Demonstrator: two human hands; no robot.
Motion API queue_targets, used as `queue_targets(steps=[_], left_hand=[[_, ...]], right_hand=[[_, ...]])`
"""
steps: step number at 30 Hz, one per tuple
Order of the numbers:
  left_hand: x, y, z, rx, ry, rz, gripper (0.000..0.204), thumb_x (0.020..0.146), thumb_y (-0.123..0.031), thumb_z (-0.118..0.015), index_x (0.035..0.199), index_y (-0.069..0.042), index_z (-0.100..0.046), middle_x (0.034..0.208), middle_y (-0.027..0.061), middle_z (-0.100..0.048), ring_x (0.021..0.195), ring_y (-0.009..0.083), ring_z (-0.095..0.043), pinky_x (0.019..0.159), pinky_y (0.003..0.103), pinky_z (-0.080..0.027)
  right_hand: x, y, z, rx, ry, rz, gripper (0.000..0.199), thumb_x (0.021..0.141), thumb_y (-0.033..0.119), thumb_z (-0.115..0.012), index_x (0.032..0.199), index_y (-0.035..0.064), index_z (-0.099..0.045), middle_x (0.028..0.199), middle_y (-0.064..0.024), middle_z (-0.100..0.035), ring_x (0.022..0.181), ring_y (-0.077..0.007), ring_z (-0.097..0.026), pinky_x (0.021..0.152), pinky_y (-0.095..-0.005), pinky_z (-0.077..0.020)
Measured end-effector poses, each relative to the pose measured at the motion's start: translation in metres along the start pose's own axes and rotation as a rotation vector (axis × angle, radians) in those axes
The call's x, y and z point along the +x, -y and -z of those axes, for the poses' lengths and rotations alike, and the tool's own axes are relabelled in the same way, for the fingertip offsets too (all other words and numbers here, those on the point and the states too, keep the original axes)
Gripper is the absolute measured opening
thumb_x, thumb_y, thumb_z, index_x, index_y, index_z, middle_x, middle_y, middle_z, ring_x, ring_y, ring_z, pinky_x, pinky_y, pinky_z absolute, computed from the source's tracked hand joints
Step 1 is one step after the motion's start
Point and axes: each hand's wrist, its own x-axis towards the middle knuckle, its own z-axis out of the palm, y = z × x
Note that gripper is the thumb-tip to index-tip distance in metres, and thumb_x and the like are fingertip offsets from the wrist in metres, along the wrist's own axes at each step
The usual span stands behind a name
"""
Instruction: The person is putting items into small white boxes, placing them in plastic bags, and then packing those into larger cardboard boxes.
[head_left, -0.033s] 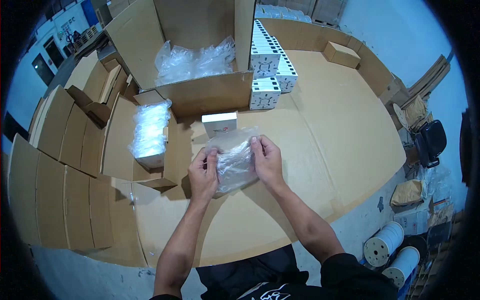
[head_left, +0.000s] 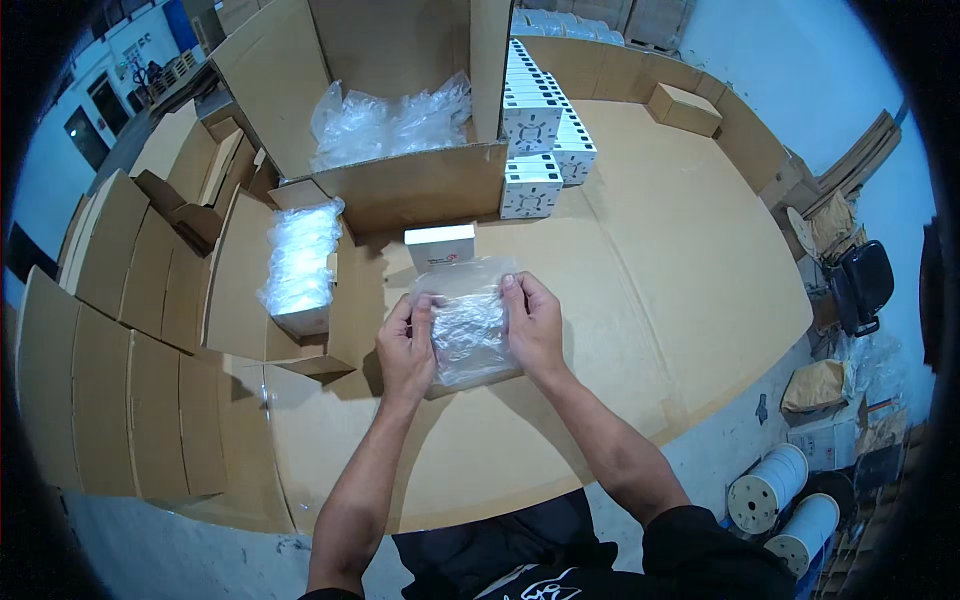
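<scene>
Between both hands, above the middle of the cardboard-covered table, I hold a clear crinkled plastic bag (head_left: 468, 325). My left hand (head_left: 405, 345) pinches its left side, thumb on top. On the opposite side my right hand (head_left: 532, 325) grips it the same way. Whether anything lies inside the bag is hard to make out through the shiny film. A small white box (head_left: 440, 246) stands just beyond its far edge. To the left, an open cardboard carton (head_left: 235, 285) holds a row of clear plastic-wrapped packs (head_left: 302, 255).
A large open carton (head_left: 410, 185) at the back contains clear plastic bags (head_left: 390, 122). Stacked patterned white boxes (head_left: 532, 185) stand beside it. Several brown cartons (head_left: 100, 400) line the left side. A small brown box (head_left: 685, 109) sits far right; cable spools (head_left: 768, 488) are on the floor.
The plastic bag has tilted slightly and now looks flatter and straighter between my hands. Both hands keep nearly the same place and grip.
</scene>
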Motion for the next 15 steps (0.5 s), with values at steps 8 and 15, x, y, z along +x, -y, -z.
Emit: queue_targets(steps=[8,15], left_hand=[[0.001,-0.003,0.006,-0.401,-0.018,0.205,0.030,0.106,-0.026,-0.061,0.121,0.000,-0.058,0.096,0.0036,-0.066,0.079,0.0090,-0.061,0.065,0.024,-0.051],[-0.006,-0.005,-0.006,-0.236,0.128,0.020,0.055,0.086,-0.009,-0.084,0.130,-0.001,-0.051,0.105,0.0139,-0.071,0.087,0.0131,-0.070,0.068,0.024,-0.058]], right_hand=[[-0.004,-0.007,-0.004,-0.038,-0.138,0.171,0.033,0.108,0.027,-0.054,0.090,0.0000,-0.059,0.066,-0.0065,-0.052,0.063,-0.0103,-0.047,0.059,-0.0328,-0.0438],[-0.002,0.006,-0.002,0.109,-0.088,0.115,0.023,0.105,0.022,-0.060,0.097,0.0009,-0.063,0.072,-0.0049,-0.060,0.067,-0.0111,-0.058,0.061,-0.0311,-0.0479]])
